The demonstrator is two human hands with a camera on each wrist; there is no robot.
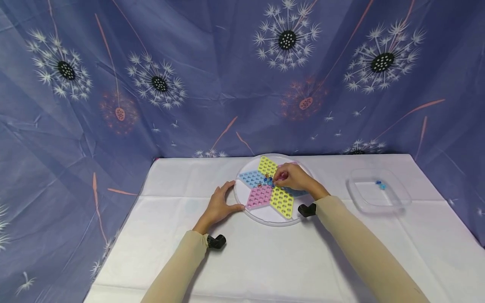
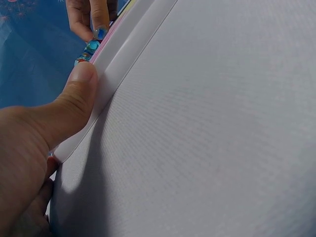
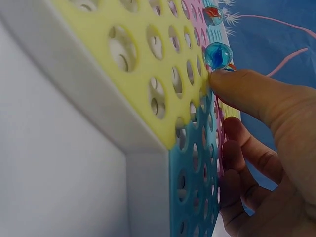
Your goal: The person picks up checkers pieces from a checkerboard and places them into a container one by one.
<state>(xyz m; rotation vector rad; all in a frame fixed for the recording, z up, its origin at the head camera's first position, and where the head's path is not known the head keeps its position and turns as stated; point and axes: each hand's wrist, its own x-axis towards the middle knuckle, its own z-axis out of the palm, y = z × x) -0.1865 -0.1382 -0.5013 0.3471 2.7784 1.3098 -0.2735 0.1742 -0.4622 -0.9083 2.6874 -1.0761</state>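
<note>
Game board (image 1: pixel 267 215): smooth plastic, satin finish. Marbles (image 3: pixel 218 56): glossy, transparent, glass-like. Container (image 1: pixel 366 194): clear, shiny plastic. Worktop cover (image 1: pixel 265 261): matt, finely textured cloth. Backdrop (image 1: pixel 227 63): smooth, creased cloth.

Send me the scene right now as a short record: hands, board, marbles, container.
Left hand: touches the board at its left rim, thumb and fingers spread
Right hand: over the board's centre beside marbles; grip unclear
Board: round, white, with yellow, blue and pink holed sections
Marbles: mostly clustered near centre
Container: clear, right of the board, blue pieces inside
</note>
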